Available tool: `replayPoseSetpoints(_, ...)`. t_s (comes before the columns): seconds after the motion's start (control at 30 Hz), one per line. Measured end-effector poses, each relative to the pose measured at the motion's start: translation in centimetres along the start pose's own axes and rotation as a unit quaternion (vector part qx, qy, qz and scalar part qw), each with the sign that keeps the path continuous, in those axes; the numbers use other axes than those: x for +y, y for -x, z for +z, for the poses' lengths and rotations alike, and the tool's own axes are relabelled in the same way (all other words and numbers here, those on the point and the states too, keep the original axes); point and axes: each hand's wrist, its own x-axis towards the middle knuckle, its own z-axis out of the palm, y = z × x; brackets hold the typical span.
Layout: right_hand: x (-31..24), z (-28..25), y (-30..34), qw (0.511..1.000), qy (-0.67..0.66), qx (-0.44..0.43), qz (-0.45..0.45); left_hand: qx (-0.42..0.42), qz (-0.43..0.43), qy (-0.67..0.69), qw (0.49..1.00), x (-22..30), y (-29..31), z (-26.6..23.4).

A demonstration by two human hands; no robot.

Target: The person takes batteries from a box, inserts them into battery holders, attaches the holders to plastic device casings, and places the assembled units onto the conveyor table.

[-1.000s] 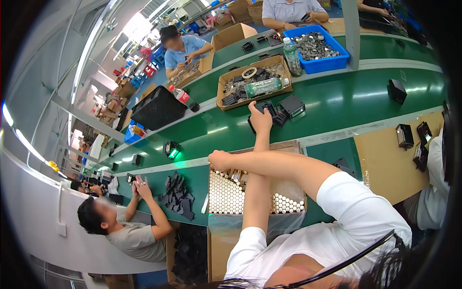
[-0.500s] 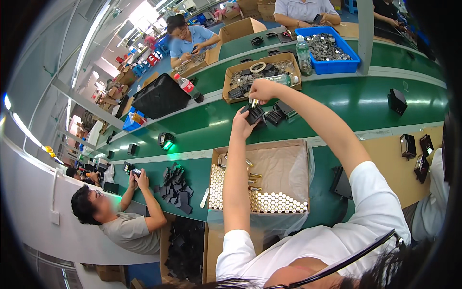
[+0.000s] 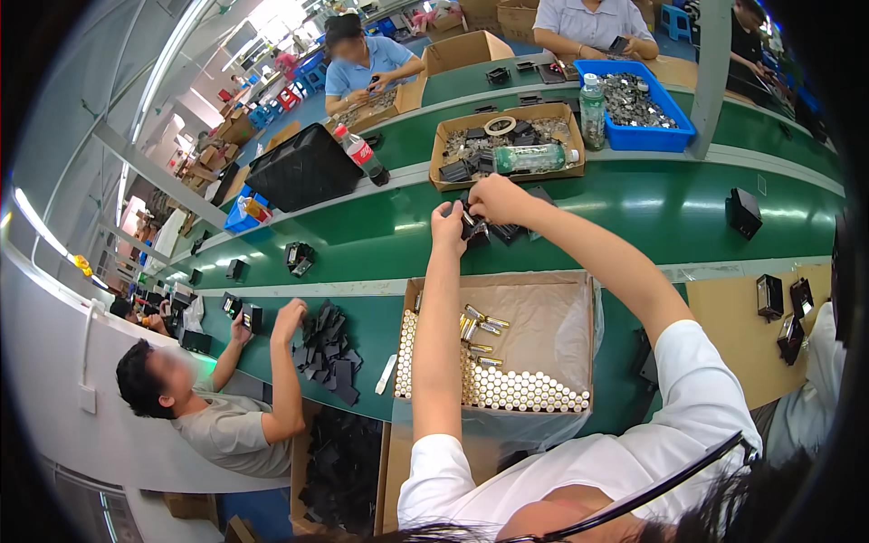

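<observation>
Out over the green conveyor belt, my left hand point(image 3: 449, 226) is closed around a small black plastic housing point(image 3: 468, 223). Against that housing press the bent fingers of my right hand point(image 3: 501, 200); what they pinch, if anything, is hidden. More black housings point(image 3: 510, 233) lie on the belt just beyond and beside my hands. Below my forearms sits an open cardboard box point(image 3: 534, 291) lined with brown paper. Upright cylindrical batteries point(image 3: 529, 391) stand packed along its near and left sides, and several loose batteries point(image 3: 484, 333) lie on their sides in it.
A carton of parts point(image 3: 441, 145) holds a green bottle point(image 3: 529, 159) beyond my hands. A blue bin point(image 3: 647, 140) stands far right. At left, a co-worker point(image 3: 222, 407) handles black units beside a pile of black pieces point(image 3: 333, 353). A cola bottle point(image 3: 360, 154) stands far left.
My right hand has come down closer to the housing in my left hand. The co-worker at left has drawn one hand away from the unit. The lit unit on the belt no longer glows green.
</observation>
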Motion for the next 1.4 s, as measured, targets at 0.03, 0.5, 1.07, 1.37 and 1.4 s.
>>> replayPoseSetpoints(0.03, 0.2, 0.9, 0.2, 0.996, 0.083, 0.024, -0.035, 0.002, -0.001, -0.008, 1.000, 0.3, 0.3, 0.1)
replayPoseSetpoints(0.5, 1.7, 0.9, -4.7, 0.960, 0.112, 0.019, -0.257, -0.105, 0.049, 0.034, 0.993, 1.6, -0.4, -3.6)
replayPoseSetpoints(1.07, 1.6, 8.1, -12.5, 0.935, 0.178, 0.158, -0.263, 0.001, 0.046, 0.008, 0.999, 3.2, -2.9, -8.7)
replayPoseSetpoints(1.37, 3.0, 10.8, -11.1, 0.909, 0.161, 0.185, -0.337, 0.143, 0.090, -0.181, 0.969, 5.3, -3.2, -9.0)
replayPoseSetpoints(1.4, 3.1, 10.0, -11.4, 0.921, 0.139, 0.164, -0.324, 0.156, 0.119, -0.259, 0.946, 5.7, -3.5, -9.2)
